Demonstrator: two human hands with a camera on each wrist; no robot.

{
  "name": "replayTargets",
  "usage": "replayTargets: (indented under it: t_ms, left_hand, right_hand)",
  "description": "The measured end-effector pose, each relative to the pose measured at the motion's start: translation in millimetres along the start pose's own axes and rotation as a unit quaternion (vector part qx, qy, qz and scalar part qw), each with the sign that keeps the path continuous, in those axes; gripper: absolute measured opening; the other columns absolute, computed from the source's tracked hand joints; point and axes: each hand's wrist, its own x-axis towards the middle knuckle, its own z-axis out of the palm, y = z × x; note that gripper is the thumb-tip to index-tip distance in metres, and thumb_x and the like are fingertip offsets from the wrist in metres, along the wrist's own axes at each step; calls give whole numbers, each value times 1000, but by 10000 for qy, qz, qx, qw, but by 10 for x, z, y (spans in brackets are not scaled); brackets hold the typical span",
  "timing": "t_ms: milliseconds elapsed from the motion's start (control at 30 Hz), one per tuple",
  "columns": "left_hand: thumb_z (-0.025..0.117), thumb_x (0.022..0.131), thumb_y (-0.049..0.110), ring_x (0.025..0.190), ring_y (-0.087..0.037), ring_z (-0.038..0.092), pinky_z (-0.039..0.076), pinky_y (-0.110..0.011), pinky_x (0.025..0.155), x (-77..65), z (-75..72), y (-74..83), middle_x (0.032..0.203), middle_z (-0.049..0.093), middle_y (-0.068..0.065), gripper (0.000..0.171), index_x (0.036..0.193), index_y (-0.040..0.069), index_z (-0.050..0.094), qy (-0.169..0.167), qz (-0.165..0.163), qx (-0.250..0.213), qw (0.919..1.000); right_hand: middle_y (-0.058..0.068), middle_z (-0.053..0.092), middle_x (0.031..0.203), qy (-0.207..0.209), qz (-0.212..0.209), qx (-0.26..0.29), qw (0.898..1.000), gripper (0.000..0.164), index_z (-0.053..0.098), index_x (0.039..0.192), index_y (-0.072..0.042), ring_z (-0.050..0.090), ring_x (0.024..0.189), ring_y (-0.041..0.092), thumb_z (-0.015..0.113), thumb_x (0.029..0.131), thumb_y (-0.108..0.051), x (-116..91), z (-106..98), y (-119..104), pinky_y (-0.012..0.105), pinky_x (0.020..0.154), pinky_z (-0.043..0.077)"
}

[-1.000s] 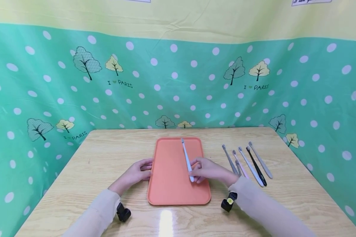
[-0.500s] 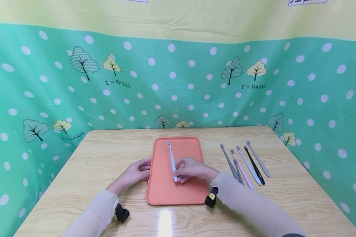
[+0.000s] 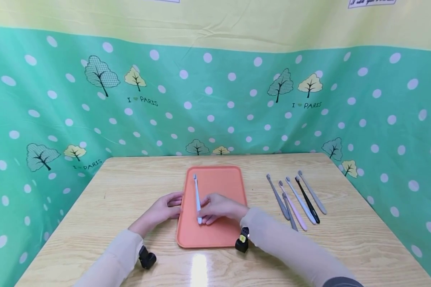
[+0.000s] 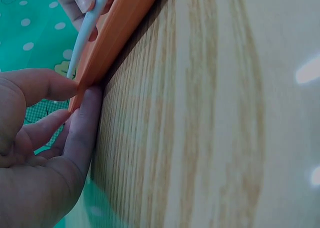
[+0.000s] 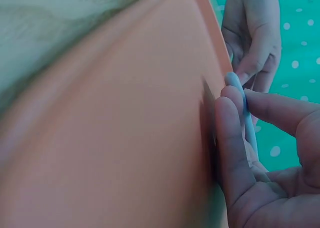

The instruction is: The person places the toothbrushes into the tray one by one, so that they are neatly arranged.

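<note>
- At lower centre, the right hand [image 3: 220, 208] is pinching a light-blue toothbrush [image 3: 197, 195] by its handle, grip closed round it.
- Left of that, the left hand [image 3: 161, 210] is touching the left rim of a coral tray [image 3: 220, 179], grip loosely parted.
- The toothbrush is extending over the tray's left side.
- Right of centre, six other toothbrushes [image 3: 301, 200] are lying on the worktop [image 3: 140, 175].
- Across the top, a dotted curtain [image 3: 242, 85] is hanging.
</note>
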Motion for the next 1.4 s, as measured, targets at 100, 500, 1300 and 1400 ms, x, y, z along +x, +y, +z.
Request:
replayTargets:
  t_ms: [100, 500, 1300, 1400]
  left_hand:
    - [61, 96, 2, 130, -38, 49, 58, -37, 94, -1, 3, 1, 145, 46, -25, 60, 151, -3, 37, -13, -4, -11, 10000]
    - [62, 96, 5, 130, -37, 50, 58, -37, 93, 2, 6, -12, 144, 48, -25, 61, 151, -3, 37, 7, 6, 130, 9999]
    - [61, 96, 4, 131, -38, 49, 58, -36, 93, 0, 15, 2, 143, 48, -24, 60, 151, -2, 37, 111, 16, 240, 9996]
    - [61, 96, 4, 130, -37, 49, 59, -36, 92, 2, 15, -3, 143, 49, -24, 60, 151, -2, 38, 136, 5, 263, 9996]
  right_hand:
    - [19, 72, 83, 21, 4, -51, 10000, 29, 58, 108, 3, 69, 65, 18, 76, 88, -7, 20, 45, -25, 30, 61, 63]
    - [19, 71, 81, 329, 148, -187, 9992, 34, 58, 109, 3, 70, 63, 19, 79, 85, -7, 103, 186, -78, 30, 59, 63]
    - [22, 71, 80, 251, 115, -42, 9996, 47, 46, 120, 0, 72, 62, 22, 78, 86, -1, 151, 202, -81, 33, 58, 64]
    - [22, 71, 80, 238, 71, 18, 9997, 48, 45, 121, 0, 72, 63, 22, 77, 86, -1, 152, 203, -67, 33, 59, 64]
